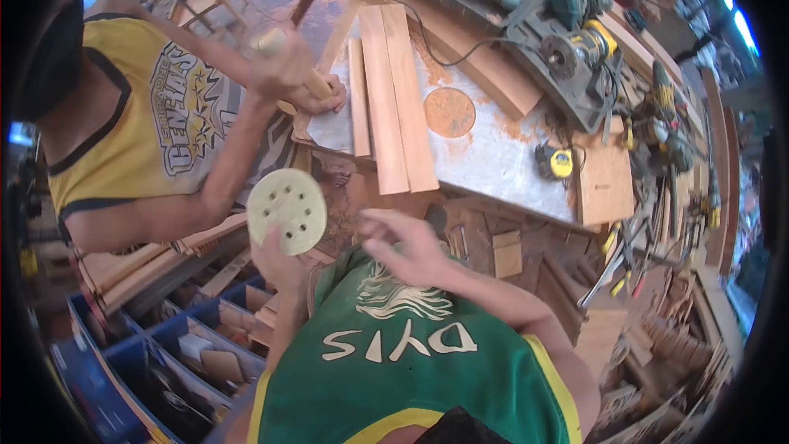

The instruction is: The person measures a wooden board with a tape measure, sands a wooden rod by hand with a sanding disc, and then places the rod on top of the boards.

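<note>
A round, pale sanding disc (288, 207) with several holes is held up in my left hand (279, 256), thumb against its near face. To the right of the disc, my right hand (404, 248) hovers before my chest, fingers apart and slightly blurred, holding nothing. Beyond my hands, long wooden strips (393, 99) lie side by side on the metal-topped table (514, 168). A circle of sawdust (449, 112) marks the tabletop beside them.
On the left, a co-worker in a yellow jersey (148, 115) grips a pale wooden piece (316, 82). A tray of power tools (567, 53), a tape measure (555, 162) and a wooden block (604, 181) occupy the table's right. Blue bins (107, 386) stand lower left; wood scraps (657, 362) lie lower right.
</note>
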